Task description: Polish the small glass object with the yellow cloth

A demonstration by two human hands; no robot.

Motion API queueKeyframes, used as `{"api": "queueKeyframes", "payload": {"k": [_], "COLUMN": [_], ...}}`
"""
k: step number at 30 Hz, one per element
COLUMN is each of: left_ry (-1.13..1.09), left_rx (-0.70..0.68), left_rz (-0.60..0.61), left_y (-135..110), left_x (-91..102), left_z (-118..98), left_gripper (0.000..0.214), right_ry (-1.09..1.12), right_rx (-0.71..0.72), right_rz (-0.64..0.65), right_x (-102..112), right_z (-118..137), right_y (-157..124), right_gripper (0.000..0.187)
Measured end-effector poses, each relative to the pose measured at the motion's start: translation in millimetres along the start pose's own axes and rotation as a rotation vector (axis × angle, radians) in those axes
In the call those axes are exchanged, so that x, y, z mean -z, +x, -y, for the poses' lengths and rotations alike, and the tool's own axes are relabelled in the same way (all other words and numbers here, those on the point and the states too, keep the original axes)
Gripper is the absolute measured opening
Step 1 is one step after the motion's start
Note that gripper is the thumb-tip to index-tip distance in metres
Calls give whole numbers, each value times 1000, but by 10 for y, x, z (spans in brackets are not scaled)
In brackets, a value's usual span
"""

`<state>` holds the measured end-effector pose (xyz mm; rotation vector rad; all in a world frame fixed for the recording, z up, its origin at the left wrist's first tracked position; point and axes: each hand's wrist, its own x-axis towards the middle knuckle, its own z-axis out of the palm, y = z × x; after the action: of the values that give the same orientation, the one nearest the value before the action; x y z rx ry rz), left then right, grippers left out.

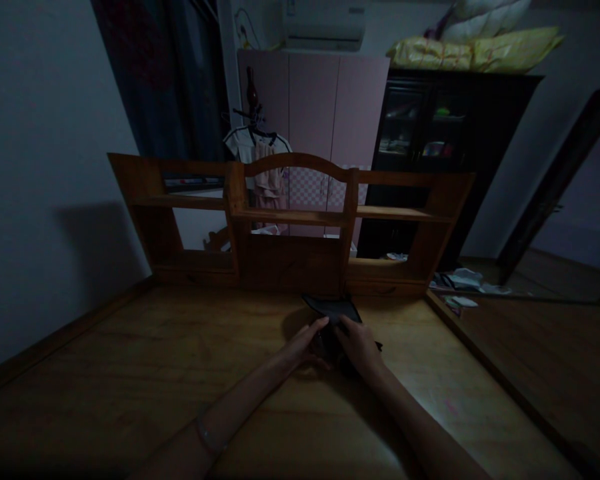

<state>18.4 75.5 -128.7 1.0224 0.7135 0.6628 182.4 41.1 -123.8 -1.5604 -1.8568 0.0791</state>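
Observation:
A small black item (334, 307) with a raised, flat flap is on the wooden desk (190, 387); it looks like a pouch or bag, but the dim light hides its exact kind. On its left side, my left hand (306, 343) is closed around the edge, thumb on top. My right hand (361, 343) grips it from the right, with the fingers bent over the flap. Both hands partly cover the item, and whatever is inside it cannot be seen. A thin bracelet (209, 437) circles my left wrist.
Along the desk's far edge stands a wooden shelf unit (295, 217) with open compartments. A wall (60, 200) borders the left side, and a raised wooden edge (490, 367) runs along the right. Behind are a pink wardrobe (313, 100), hanging clothes (267, 163) and a dark cabinet (490, 127).

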Motion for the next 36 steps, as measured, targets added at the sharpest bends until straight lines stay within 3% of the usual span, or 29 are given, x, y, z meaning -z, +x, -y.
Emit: {"api": "queueKeyframes", "payload": {"k": [11,19,24,31,36], "left_ry": [-123,-167,-238,-283,-273], "left_rx": [54,65,25,13,50], "left_rz": [56,64,-18,-16,-8], "left_y": [-87,-66,-81,-75,-79], "left_x": [-24,28,1,-5,-17], "left_z": [-130,-100,-120,-132,-144], "left_gripper": [58,63,52,49,50], "right_ry": [77,152,293,465,416], "right_rx": [5,-9,-24,-89,-61], "right_rz": [-45,-107,-32,64,11], "right_x": [-58,11,5,-92,-90], "right_z": [-34,7,-2,-137,-105], "right_y": [23,37,64,115,87], "right_gripper": [21,22,19,37,32]}}
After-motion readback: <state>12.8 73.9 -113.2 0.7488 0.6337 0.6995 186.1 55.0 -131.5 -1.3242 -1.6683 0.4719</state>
